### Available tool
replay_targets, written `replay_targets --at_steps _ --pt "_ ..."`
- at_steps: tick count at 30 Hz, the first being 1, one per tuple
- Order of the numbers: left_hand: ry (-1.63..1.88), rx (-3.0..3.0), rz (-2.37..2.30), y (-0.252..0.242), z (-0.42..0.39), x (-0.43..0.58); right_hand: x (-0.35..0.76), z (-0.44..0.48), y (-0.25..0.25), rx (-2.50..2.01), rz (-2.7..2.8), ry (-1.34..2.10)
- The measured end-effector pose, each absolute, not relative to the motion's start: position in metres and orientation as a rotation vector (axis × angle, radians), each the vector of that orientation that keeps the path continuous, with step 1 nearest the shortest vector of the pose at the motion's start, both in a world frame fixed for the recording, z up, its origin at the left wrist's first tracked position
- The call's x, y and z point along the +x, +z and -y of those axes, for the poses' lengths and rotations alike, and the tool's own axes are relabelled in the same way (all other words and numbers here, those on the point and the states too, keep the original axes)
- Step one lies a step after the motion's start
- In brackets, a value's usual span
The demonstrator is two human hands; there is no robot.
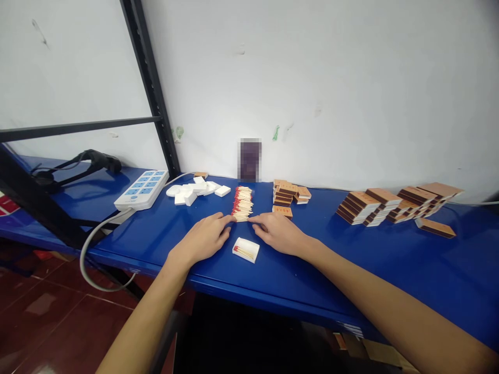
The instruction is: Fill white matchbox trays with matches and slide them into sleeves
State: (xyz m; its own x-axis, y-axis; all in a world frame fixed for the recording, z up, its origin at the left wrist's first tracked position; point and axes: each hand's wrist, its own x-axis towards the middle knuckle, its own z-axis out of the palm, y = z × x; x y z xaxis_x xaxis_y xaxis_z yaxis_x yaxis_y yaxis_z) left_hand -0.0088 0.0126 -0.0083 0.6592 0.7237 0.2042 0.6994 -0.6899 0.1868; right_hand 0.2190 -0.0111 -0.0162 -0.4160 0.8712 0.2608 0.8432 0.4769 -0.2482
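A long pile of red-tipped matches lies on the blue shelf, heads to the left. My left hand is at the pile's near end, its index fingertip at the match heads and its thumb apart. From the other side, my right hand reaches its index fingertip to the bare stick ends, thumb also apart. Both hands look open, with other fingers partly hidden. In front of them sits a white matchbox tray with a few matches lying in it.
Loose white trays are heaped at back left, near a power strip. Brown matchbox sleeves stand stacked right of the pile. Stacks of matchboxes fill the far right. A black rack post rises at left.
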Motion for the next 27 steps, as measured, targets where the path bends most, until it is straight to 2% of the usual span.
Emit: replay_targets --at_steps 27 --pt "0.413 2.768 -1.132 -0.0049 -0.0114 -0.0097 0.216 0.0121 -0.0162 -1.475 2.264 0.249"
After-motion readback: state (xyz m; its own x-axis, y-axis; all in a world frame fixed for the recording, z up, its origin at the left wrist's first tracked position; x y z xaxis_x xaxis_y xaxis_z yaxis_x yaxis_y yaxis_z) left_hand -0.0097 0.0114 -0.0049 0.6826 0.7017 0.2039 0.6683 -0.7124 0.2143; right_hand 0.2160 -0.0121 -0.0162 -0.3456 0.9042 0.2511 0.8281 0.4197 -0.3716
